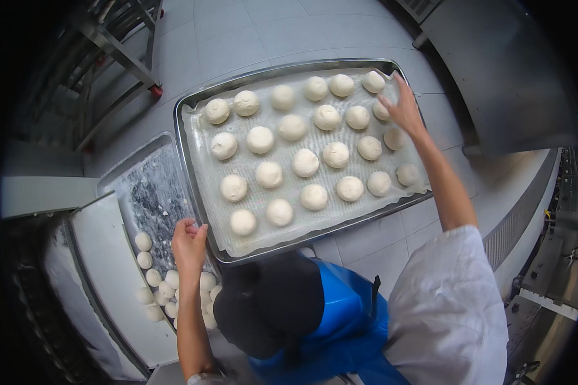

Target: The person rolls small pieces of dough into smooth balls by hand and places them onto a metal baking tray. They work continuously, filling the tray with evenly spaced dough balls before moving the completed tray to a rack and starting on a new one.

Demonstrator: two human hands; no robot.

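A metal baking tray [200, 211] lined with a pale mesh baking sheet [255, 240] lies before me, bearing several rows of round white dough balls [305, 162]. My right hand [402, 108] is over the tray's far right corner, fingers spread, beside the dough balls there; its fingertips are close to the sheet's edge. At the near left side of the tray is my left hand [190, 243], its thumb and fingers bent close to the rim; whether it touches the rim I cannot tell. It holds no dough ball.
A second tray [159, 173], dusted with flour, lies at the left, with more dough balls [166, 289] at its near end, beside a white machine panel [111, 240]. A metal rack [120, 53] on red-marked casters stands at the upper left. Steel equipment [505, 72] stands at the upper right.
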